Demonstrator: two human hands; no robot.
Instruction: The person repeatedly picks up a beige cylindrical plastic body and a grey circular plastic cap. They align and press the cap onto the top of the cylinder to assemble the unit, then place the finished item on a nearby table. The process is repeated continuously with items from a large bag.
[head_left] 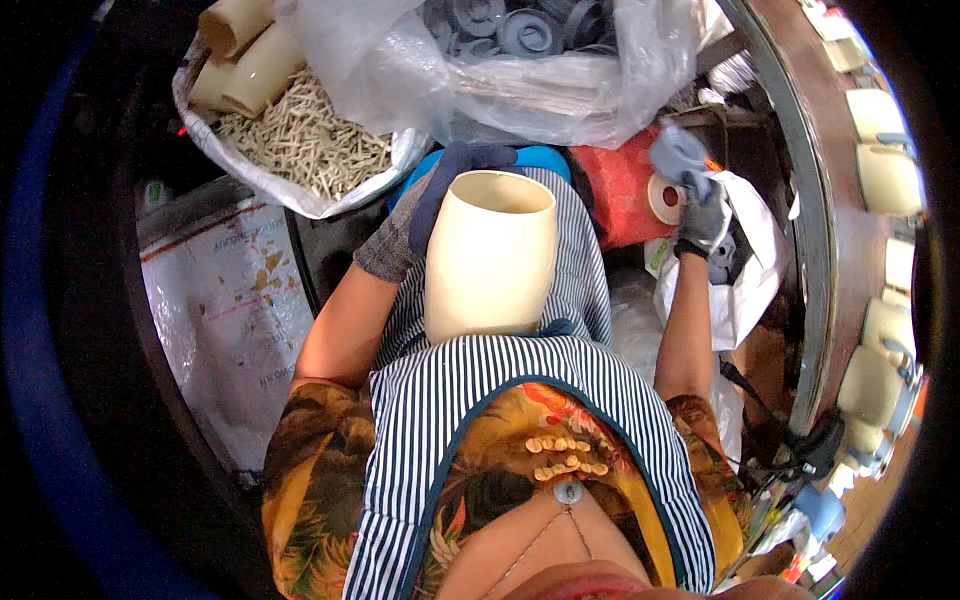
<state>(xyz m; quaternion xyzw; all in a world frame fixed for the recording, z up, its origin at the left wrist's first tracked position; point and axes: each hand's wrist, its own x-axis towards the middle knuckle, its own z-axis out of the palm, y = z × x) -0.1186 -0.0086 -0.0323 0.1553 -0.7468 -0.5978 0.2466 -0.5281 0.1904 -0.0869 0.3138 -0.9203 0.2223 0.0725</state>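
A cream, rounded plastic vessel (490, 265) with an open round mouth stands in my lap, its mouth turned up and away from me. My left hand (425, 210), in a dark blue and grey knit glove, is closed around the vessel's left side near the rim. On the right, my right hand (704, 218), in a grey glove, grips a grey-blue plastic piece (680, 155). That piece is somewhat blurred, so its exact kind is unclear. Just below this hand is a white bag (740, 300) with dark grey parts inside.
A white sack (290, 195) at the far left holds many small beige pieces (318, 140) and cream cylinders (262, 70). Grey round plastic parts (530, 32) fill a clear bag (480, 95). A red bundle (612, 195) lies beside my right hand. Cream vessels (885, 180) line the wooden bench (850, 260).
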